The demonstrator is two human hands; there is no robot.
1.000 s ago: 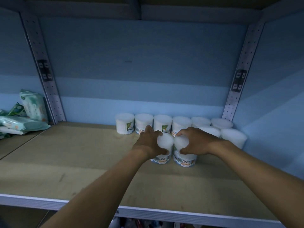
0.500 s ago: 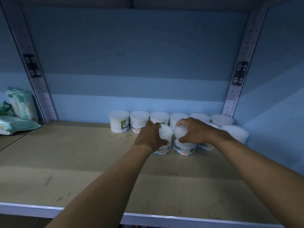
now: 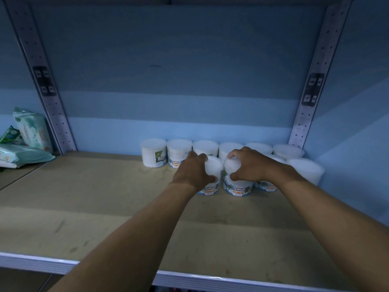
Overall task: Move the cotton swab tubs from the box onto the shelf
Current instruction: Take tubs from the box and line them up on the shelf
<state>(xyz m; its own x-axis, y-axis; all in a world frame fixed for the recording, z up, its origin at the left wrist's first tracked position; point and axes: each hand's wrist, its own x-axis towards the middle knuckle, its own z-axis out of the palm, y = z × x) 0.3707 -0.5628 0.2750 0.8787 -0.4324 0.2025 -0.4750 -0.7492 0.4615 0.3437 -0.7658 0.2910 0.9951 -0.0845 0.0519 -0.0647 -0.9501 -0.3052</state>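
A person reaches both arms onto a wooden shelf (image 3: 88,199) with a blue back wall (image 3: 179,81).

The left hand (image 3: 192,171) holds a tub of cotton buds (image 3: 212,175) from the top and side. Its fingers curl around the white lid. The right hand (image 3: 250,164) holds a second tub of cotton buds (image 3: 236,182) the same way, with its fingers and thumb curled over the lid. The two tubs stand upright on the shelf, just beside each other, maybe touching. Both have a label that says "COTTON BUDS".

Behind the hands, a row of more tubs (image 3: 153,152) stands along the back wall. They sit side by side, from about the middle of the shelf to the right corner. In front of that row, on the right, more tubs stand next to the held ones. One tub (image 3: 307,169) at the far right sits close to the side wall.

Two grey metal posts with little holes go up the back, one post on the left (image 3: 42,81) and one post on the right (image 3: 315,81).

On the far left, past the left post, some green and white packs of wipes (image 3: 31,131) lie and lean on the next shelf.

The white front edge of the shelf (image 3: 37,263) runs along the bottom.
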